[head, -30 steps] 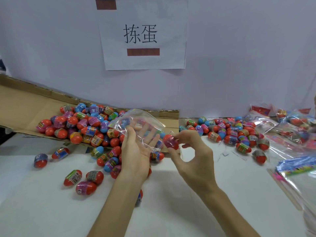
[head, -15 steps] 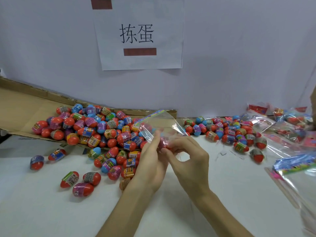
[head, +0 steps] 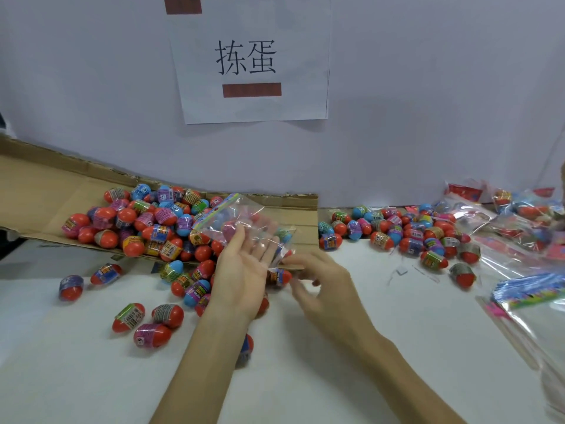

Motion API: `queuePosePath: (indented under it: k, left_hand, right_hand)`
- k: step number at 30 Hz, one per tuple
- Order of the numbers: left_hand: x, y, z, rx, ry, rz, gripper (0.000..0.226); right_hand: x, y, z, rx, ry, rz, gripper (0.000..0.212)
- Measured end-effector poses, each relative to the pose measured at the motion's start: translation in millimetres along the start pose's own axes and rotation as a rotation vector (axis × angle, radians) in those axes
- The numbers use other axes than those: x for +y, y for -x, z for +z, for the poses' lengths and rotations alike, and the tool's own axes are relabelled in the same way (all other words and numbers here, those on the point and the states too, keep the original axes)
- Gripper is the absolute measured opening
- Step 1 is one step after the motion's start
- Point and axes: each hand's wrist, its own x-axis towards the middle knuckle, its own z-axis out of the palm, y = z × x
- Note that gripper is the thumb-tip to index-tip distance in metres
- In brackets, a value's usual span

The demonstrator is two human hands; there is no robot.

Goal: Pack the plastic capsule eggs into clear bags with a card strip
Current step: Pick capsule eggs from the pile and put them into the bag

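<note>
Left hand (head: 244, 270) is raised over the front edge of the flattened brown cardboard sheet (head: 36, 194), palm toward the camera. Its fingers lie near-straight under a small clear plastic bag (head: 253, 221) and the thumb is up against the film, so it holds the bag.

The bag's multicoloured card strip (head: 214, 211) sits at the end over the cardboard. The long axis slopes from that strip down toward the near right, so the other end, likely the mouth, points at the right hand (head: 324, 289). One pink capsule egg (head: 230, 231) shows inside, by the left thumb.

Right hand is just off the cardboard's front edge, fingertips beside the bag's lower corner, fingers loosely curled. Motion blur: cannot tell whether it pinches anything.

Nearest loose supply is a red banded capsule egg (head: 278, 276) on the white tabletop (head: 91, 377) at the cardboard's front edge, below the gap between the hands and nearer the right. The main heap of red, blue and pink plastic capsule eggs (head: 146, 221) lies on the cardboard, on the left hand's side.

Judgement: filling in progress; the next egg falls to the right hand.
</note>
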Motion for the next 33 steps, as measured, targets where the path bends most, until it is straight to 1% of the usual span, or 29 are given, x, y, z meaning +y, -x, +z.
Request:
queuePosePath:
  k: [2,3,4,7,9,10,11,13,14,15,16,18,21,24,26,30,33]
  left_hand:
    - [0,-1,0,0.013,0.017,0.0,0.045]
    - [0,-2,1,0.018,0.02,0.001,0.045]
    - [0,-2,1,0.021,0.023,0.003,0.044]
    - [-3,-4,0,0.008,0.025,0.022,0.038]
    - [-4,-3,0,0.0,0.011,0.041,0.035]
    - [-4,-3,0,0.003,0.003,0.05,0.036]
    - [-4,-3,1,0.008,-0.006,0.055,0.037]
    - [-3,0,3,0.028,-0.017,0.058,0.04]
    - [-3,1,4,0.038,-0.02,0.053,0.042]
    - [-3,2,6,0.041,-0.026,0.044,0.044]
    - [-4,4,7,0.041,-0.034,0.035,0.045]
    - [-6,5,11,0.04,-0.051,0.019,0.049]
    - [-12,7,15,0.005,-0.067,0.01,0.055]
    - [-20,10,17,-0.036,-0.065,-0.005,0.053]
    - [-25,12,18,-0.056,-0.061,-0.011,0.052]
    - [-34,16,20,-0.108,-0.055,-0.037,0.051]
    - [-39,17,18,-0.139,-0.026,-0.098,0.054]
  right_hand:
    - [4,3,10,-0.204,0.194,-0.015,0.049]
    - [5,4,14,-0.247,0.275,-0.023,0.053]
    - [6,5,17,-0.248,0.297,-0.027,0.054]
    - [8,4,15,-0.172,0.202,-0.026,0.046]
    - [8,3,11,-0.136,0.156,0.01,0.039]
    - [8,1,9,-0.085,0.128,0.039,0.035]
    - [7,-1,6,0.002,0.085,0.075,0.031]
    - [4,-7,-3,0.245,-0.031,0.111,0.025]
    - [3,-8,-9,0.346,-0.068,0.086,0.025]
    - [1,-9,-14,0.404,-0.085,0.039,0.027]
    - [0,-8,-17,0.415,-0.092,-0.013,0.029]
    - [-3,-6,-16,0.353,-0.071,-0.077,0.03]
    - [-3,-7,-7,0.256,-0.064,-0.085,0.026]
    - [-4,-5,-4,0.22,-0.075,-0.104,0.033]
    - [-3,-4,-5,0.233,-0.058,-0.097,0.033]
    - [-5,-3,-4,0.337,-0.021,-0.061,0.022]
    - [-6,-1,-3,0.38,0.086,-0.104,0.016]
